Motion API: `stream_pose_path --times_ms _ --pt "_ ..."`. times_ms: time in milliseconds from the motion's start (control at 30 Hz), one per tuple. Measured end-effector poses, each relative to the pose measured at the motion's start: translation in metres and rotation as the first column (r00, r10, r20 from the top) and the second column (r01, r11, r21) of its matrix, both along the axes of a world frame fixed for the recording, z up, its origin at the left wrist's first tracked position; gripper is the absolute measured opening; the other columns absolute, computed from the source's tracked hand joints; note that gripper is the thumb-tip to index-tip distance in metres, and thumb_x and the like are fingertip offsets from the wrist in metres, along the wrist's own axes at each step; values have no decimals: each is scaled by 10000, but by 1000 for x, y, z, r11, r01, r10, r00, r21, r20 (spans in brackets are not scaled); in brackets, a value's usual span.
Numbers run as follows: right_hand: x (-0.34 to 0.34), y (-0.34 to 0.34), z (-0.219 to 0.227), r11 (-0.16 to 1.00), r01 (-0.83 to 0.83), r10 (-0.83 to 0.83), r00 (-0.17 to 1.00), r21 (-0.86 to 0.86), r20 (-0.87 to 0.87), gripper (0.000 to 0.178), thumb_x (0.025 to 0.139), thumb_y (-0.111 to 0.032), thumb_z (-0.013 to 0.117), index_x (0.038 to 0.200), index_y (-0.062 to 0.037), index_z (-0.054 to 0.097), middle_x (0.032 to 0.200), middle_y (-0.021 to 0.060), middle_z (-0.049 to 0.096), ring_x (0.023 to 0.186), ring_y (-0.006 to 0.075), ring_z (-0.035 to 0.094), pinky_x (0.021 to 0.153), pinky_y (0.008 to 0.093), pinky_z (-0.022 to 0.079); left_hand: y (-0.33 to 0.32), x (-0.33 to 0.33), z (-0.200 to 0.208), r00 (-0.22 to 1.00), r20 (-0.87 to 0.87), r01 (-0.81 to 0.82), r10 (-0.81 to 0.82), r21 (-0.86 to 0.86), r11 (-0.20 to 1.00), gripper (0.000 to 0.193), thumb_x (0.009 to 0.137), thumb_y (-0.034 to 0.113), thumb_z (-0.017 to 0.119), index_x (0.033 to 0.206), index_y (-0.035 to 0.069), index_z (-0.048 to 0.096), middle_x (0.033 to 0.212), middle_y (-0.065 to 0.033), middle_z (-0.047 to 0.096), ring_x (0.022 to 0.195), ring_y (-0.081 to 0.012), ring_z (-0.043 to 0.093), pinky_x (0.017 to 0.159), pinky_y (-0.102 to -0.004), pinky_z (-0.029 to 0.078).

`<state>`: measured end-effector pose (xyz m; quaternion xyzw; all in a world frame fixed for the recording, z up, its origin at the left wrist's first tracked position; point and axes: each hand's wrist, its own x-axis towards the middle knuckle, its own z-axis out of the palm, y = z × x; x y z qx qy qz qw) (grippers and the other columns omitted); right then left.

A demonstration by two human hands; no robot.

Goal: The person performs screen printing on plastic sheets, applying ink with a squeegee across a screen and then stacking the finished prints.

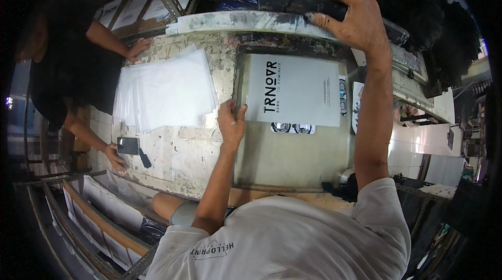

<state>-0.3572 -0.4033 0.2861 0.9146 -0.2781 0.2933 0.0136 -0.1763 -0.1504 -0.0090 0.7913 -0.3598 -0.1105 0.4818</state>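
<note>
A translucent sheet printed with black lettering (303,89) lies on a pale yellowish board (293,165) in front of me. My left hand (231,126) is beside the sheet's left edge, thumb and forefinger apart; its other fingers are partly hidden. At the far side, my right hand (361,21) reaches up and grips a dark, stained flat panel (293,4), fingers over its top edge and thumb in front. I cannot make out the panel's exact kind. Black-and-white printed pieces (293,128) show from under the sheet's near and right edges.
Loose clear sheets (167,89) lie spread on the stained table (193,160) to the left. A co-worker's hands (138,49) rest at that side, one by a black phone (128,145). A paint-marked white bar (235,21) runs along the back. Racks with panels (104,212) stand lower left.
</note>
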Motion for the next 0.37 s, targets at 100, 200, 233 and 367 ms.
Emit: stream_pose_path --times_ms 100,200,233,367 --pt "-2 -8 -1 999 40 -40 999 -27 0 592 701 -479 862 1118 -69 766 1028 188 747 902 303 723 819 416 549 5 -8 -28 987 161 22 -31 60 998 405 834 241 783 1114 -5 625 1075 -196 635 996 -392 595 848 -480 479" --pt "-4 -15 -3 999 20 -20 1000 -44 2 630 698 -464 874 1128 -21 752 1037 216 737 913 297 718 814 393 544 8 -12 -38 966 254 15 -45 122 992 456 788 282 816 1102 12 625 1111 -175 616 996 -399 584 843 -500 465" --pt "-4 -16 -3 1000 25 -25 1000 1 2 631 700 -469 872 1129 -23 752 1043 214 737 920 298 716 819 393 545 8 -12 -38 963 263 18 -59 154 988 470 783 300 819 1103 17 625 1124 -171 612 1009 -397 581 858 -501 460" --pt "-5 -20 -5 999 40 -40 999 31 -13 607 719 -481 863 1138 -55 758 1063 199 738 962 324 708 850 408 543 3 -20 -35 967 241 -4 -86 351 936 498 775 350 824 1132 57 637 1227 -133 575 1173 -361 506 957 -535 401"
